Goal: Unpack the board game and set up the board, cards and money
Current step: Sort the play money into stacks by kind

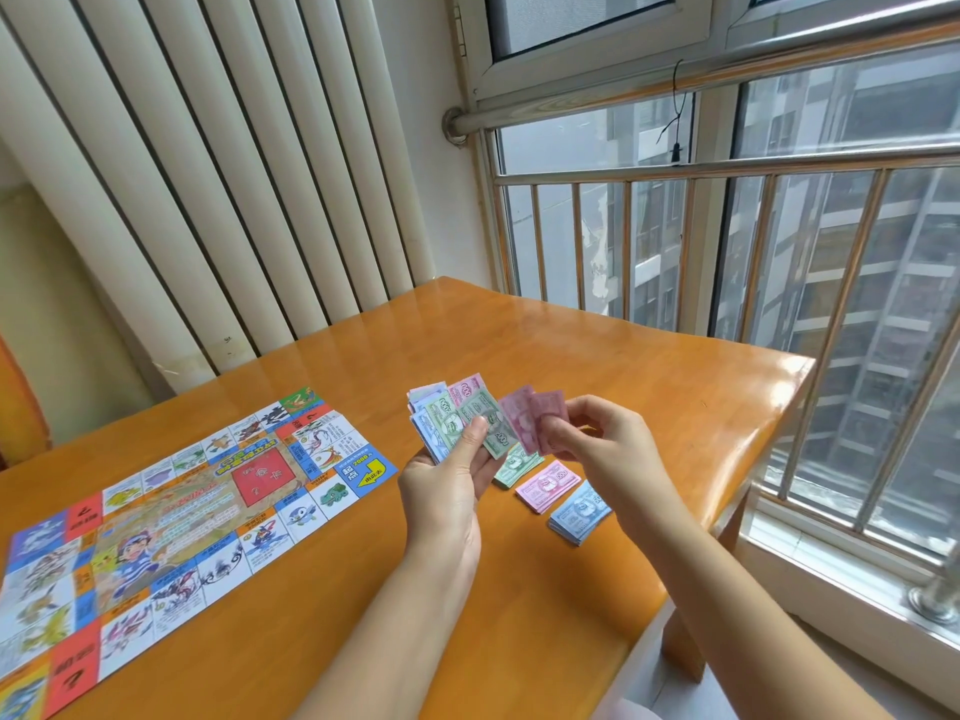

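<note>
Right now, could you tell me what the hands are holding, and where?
Left hand grips fanned play money by its lower end; right hand pinches pink notes at their lower edge.

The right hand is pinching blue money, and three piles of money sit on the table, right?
Not blue. In the head view the right hand pinches pink notes. Three piles do sit on the table: green pile, pink pile, blue pile.

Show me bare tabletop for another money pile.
Free: the far table beyond the board; the strip between the blue pile and the window-side edge. Crowded: green pile and pink pile, close together beneath the left hand and right hand, both holding notes.
</note>
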`<state>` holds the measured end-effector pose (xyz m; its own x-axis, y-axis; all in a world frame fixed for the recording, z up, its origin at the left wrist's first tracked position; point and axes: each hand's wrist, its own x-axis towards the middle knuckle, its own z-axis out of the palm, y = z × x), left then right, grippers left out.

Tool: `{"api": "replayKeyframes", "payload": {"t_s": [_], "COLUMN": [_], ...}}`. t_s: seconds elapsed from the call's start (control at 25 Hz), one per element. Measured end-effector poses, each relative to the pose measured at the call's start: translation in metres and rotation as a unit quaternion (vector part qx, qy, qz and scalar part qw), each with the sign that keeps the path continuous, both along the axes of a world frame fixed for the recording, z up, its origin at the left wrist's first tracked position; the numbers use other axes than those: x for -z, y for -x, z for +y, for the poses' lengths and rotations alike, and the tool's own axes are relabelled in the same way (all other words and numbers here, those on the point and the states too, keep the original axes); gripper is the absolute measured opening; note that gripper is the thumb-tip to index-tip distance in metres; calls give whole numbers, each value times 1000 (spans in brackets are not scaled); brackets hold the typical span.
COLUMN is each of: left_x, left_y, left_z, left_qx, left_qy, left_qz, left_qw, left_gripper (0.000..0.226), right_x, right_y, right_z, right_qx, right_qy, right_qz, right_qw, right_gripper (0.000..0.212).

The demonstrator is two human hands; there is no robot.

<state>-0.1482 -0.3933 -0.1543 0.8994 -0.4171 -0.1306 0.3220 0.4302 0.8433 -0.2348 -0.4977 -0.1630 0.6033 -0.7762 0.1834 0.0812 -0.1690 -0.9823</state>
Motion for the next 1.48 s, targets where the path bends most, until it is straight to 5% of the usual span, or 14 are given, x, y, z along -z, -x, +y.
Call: {"api": "replayKeyframes", "payload": {"t_s": [0.12, 0.6, 0.76, 1.04, 1.24, 1.36, 1.48], "left_x": [3, 13, 12, 20, 15, 10, 8], "left_y": [-3, -8, -17, -32, -34, -27, -21], "left_z": [-2, -2, 0, 3, 10, 10, 7], "left_qx": [49, 201, 185, 135, 194, 254, 289], "left_qy": [-36, -118, -129, -130, -186, -200, -213], "left_qz": [-35, -144, -86, 44, 56, 36, -34], "left_qw": [998, 962, 970, 981, 962, 946, 933], "left_gripper": [8, 18, 16, 21, 15, 16, 16], "right_x": [-5, 4, -3, -7, -25, -28, -27], "right_y": [2, -14, -19, -22, -29, -38, -39], "right_z": [-4, -10, -32, -62, -80, -85, -89], "right_qx": [-67, -106, -72, -193, -263, -290, -295], "right_qy": [-153, -134, -89, 52, 281, 350, 358], "right_qz": [-73, -24, 1, 185, 316, 376, 411], "right_qw": [983, 985, 993, 962, 867, 808, 785], "right_gripper": [9, 14, 12, 12, 9, 14, 14]}}
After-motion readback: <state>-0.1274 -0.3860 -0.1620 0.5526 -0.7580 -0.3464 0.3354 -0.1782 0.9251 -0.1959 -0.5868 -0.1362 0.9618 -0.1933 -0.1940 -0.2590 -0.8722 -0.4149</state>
